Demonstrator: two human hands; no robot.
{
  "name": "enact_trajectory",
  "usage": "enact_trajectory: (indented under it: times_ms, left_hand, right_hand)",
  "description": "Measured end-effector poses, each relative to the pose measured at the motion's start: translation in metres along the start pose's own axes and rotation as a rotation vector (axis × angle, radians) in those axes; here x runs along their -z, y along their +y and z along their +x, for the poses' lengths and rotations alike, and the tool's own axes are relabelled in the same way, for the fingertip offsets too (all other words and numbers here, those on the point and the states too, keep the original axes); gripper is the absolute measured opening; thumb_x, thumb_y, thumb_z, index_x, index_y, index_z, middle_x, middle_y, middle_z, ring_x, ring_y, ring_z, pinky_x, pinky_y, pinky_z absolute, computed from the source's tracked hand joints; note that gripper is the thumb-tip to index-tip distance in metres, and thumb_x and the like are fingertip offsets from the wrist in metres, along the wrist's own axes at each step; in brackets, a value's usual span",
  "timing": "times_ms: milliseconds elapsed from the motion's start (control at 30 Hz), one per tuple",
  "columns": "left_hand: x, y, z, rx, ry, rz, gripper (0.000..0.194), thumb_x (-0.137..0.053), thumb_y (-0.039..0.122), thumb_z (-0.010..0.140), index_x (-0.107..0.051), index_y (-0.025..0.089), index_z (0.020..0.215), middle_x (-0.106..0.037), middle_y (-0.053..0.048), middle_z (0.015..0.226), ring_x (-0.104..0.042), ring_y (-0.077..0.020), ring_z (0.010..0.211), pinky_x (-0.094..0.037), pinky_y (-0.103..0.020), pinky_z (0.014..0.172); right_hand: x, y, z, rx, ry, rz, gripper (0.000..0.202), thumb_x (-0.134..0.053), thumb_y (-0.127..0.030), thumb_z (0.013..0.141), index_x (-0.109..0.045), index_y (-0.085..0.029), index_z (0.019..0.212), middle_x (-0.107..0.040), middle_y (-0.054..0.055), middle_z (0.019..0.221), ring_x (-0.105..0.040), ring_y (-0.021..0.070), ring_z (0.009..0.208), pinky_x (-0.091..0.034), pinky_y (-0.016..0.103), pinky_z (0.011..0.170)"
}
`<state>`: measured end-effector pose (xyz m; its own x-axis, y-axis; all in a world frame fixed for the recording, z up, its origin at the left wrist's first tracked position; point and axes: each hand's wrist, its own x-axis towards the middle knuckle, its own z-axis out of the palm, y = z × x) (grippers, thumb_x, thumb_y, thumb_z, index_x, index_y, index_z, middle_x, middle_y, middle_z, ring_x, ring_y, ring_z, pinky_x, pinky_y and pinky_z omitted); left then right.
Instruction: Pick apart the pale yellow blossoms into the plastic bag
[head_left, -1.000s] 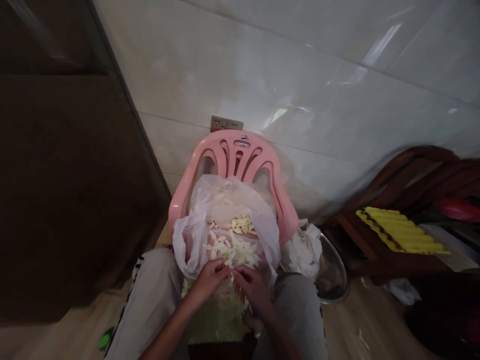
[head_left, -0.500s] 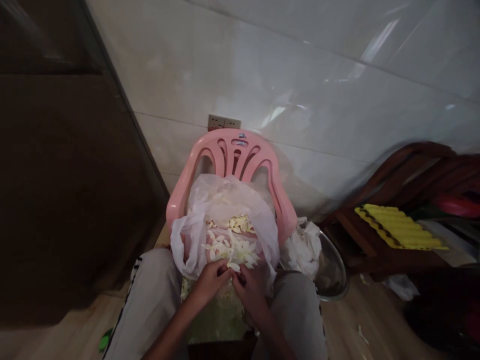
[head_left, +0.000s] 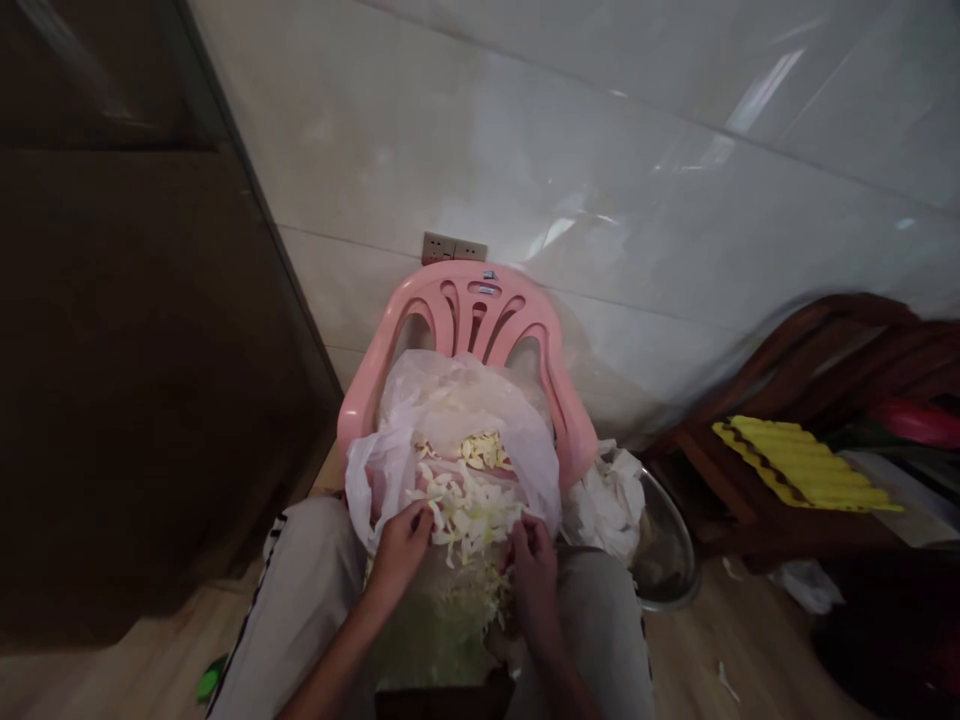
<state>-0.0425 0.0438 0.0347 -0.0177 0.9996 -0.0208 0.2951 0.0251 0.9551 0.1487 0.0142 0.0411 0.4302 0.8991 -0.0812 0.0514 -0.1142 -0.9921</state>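
Note:
A heap of pale, petal-like pieces (head_left: 472, 515) lies in an open white plastic bag (head_left: 450, 385) on a pink plastic chair (head_left: 364, 405). Yellower pieces (head_left: 486, 450) form a smaller pile deeper in the bag. My left hand (head_left: 405, 545) is at the heap's left edge, thumb and fingers pinched together. Across from it, my right hand (head_left: 534, 560) has its fingers curled in at the heap's right edge. Whatever either hand pinches is too small to make out. Below the heap, between my knees, more small bits lie on a greenish surface (head_left: 431, 645).
Right of the chair are a crumpled white bag (head_left: 611, 500) and a metal basin (head_left: 664, 540). A wooden bench (head_left: 720, 475) carries a yellow ridged tray (head_left: 802, 465). On the left stands a dark panel (head_left: 142, 380); a tiled wall (head_left: 600, 200) rises behind.
My hands were together over the heap, with a pale petal-like piece between their fingers. They have moved apart, left hand to the left and right hand to the right.

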Motion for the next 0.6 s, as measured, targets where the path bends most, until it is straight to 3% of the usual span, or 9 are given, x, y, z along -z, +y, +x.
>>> enact_trajectory:
  times_ms: [67, 167, 233, 300, 367, 433, 533, 600]
  left_hand:
    - [0.003, -0.005, 0.003, 0.020, 0.047, 0.005, 0.034, -0.044, 0.044, 0.087, -0.064, 0.020, 0.075, -0.063, 0.000, 0.065, -0.061, -0.0204, 0.070, -0.045, -0.028, 0.066]
    - [0.000, -0.011, 0.004, 0.067, 0.099, -0.032, 0.041, -0.051, 0.044, 0.084, -0.064, 0.017, 0.112, -0.073, -0.007, 0.100, -0.067, -0.0246, 0.093, -0.051, -0.033, 0.080]
    - [-0.004, -0.014, 0.003, 0.016, 0.109, -0.033, 0.052, -0.053, 0.038, 0.084, -0.054, 0.017, 0.132, -0.064, -0.011, 0.131, -0.060, -0.0256, 0.117, -0.048, -0.037, 0.095]
    - [-0.007, -0.016, 0.001, -0.102, 0.076, 0.034, 0.053, -0.051, 0.029, 0.084, -0.051, 0.020, 0.137, -0.050, -0.010, 0.148, -0.047, -0.0242, 0.134, -0.039, -0.041, 0.109]
    - [-0.010, -0.019, -0.001, -0.192, 0.025, 0.166, 0.048, -0.050, 0.022, 0.083, -0.056, 0.021, 0.131, -0.048, -0.009, 0.149, -0.041, -0.0248, 0.138, -0.033, -0.045, 0.114]
    - [-0.013, -0.021, -0.003, -0.228, -0.009, 0.316, 0.040, -0.050, 0.021, 0.085, -0.061, 0.019, 0.123, -0.056, -0.012, 0.140, -0.047, -0.0282, 0.133, -0.036, -0.049, 0.112]
    - [-0.021, -0.020, -0.007, -0.269, -0.024, 0.497, 0.028, -0.049, 0.023, 0.089, -0.066, 0.017, 0.110, -0.064, -0.015, 0.122, -0.055, -0.0307, 0.120, -0.043, -0.049, 0.104]
    - [-0.028, -0.016, -0.009, -0.288, -0.015, 0.580, 0.024, -0.047, 0.020, 0.090, -0.066, 0.017, 0.103, -0.065, -0.014, 0.114, -0.055, -0.0303, 0.116, -0.046, -0.047, 0.100]
  right_hand:
    - [0.004, 0.000, 0.001, -0.010, 0.014, -0.031, 0.034, -0.056, -0.054, 0.083, -0.055, -0.020, 0.090, -0.045, -0.009, 0.048, -0.043, 0.0124, 0.040, -0.036, 0.023, 0.041]
    - [0.008, 0.001, 0.000, 0.016, -0.039, -0.138, 0.039, -0.053, -0.056, 0.086, -0.059, -0.019, 0.095, -0.048, -0.006, 0.051, -0.044, 0.0134, 0.042, -0.035, 0.024, 0.041]
    - [0.009, 0.001, -0.001, 0.081, -0.043, -0.230, 0.041, -0.051, -0.057, 0.088, -0.061, -0.019, 0.098, -0.056, -0.003, 0.058, -0.048, 0.0148, 0.047, -0.037, 0.025, 0.045]
    - [0.008, -0.004, 0.004, 0.177, -0.020, -0.319, 0.040, -0.047, -0.055, 0.091, -0.063, -0.019, 0.097, -0.062, 0.001, 0.067, -0.053, 0.0167, 0.056, -0.041, 0.026, 0.052]
    - [0.003, -0.013, 0.016, 0.278, -0.015, -0.396, 0.037, -0.043, -0.050, 0.093, -0.063, -0.019, 0.095, -0.065, 0.004, 0.075, -0.057, 0.0178, 0.064, -0.044, 0.027, 0.060]
    - [-0.008, -0.024, 0.037, 0.368, -0.055, -0.460, 0.034, -0.041, -0.045, 0.095, -0.063, -0.018, 0.097, -0.067, 0.005, 0.083, -0.059, 0.0179, 0.070, -0.045, 0.027, 0.064]
    - [-0.032, -0.037, 0.078, 0.507, -0.235, -0.667, 0.026, -0.041, -0.030, 0.094, -0.063, -0.017, 0.095, -0.069, 0.007, 0.093, -0.060, 0.0183, 0.083, -0.044, 0.026, 0.073]
    - [-0.051, -0.038, 0.105, 0.503, -0.397, -0.994, 0.029, -0.036, -0.019, 0.092, -0.065, -0.017, 0.090, -0.069, 0.007, 0.091, -0.059, 0.0174, 0.083, -0.041, 0.025, 0.073]
